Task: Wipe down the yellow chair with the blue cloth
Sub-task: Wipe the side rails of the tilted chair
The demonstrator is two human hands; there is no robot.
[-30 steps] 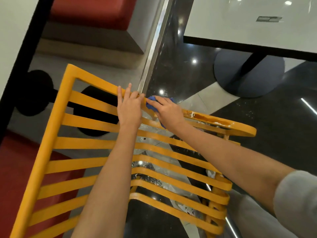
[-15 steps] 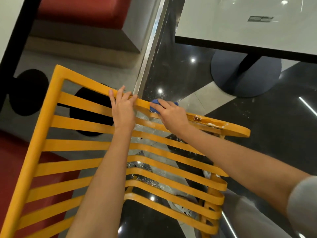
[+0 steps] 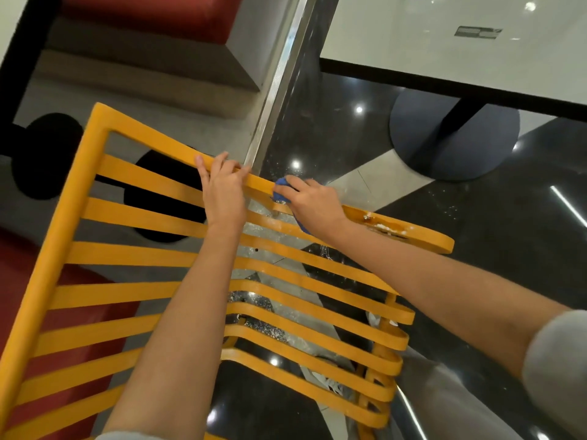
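Note:
The yellow chair [image 3: 133, 255] fills the lower left, its slatted surface tilted toward me. My left hand [image 3: 222, 195] grips the top rail near its middle, fingers hooked over the edge. Just to the right, my right hand [image 3: 313, 204] holds the bunched blue cloth [image 3: 281, 190] and presses it onto the same rail; most of the cloth is hidden under the palm. Whitish and brown grime [image 3: 381, 225] lies on the rail further right, near its rounded end.
A white table [image 3: 444, 42] with a black edge stands at upper right on a round dark base [image 3: 454, 138]. Red bench seats [image 3: 152, 14] lie at upper left and lower left. Glossy black floor [image 3: 508, 249] lies beneath, with a metal strip [image 3: 276, 90] running diagonally.
The cloth hand stays at nearly the same spot on the rail. My left fingers have shifted from lying flat to hooking over the rail. The view has drifted slightly.

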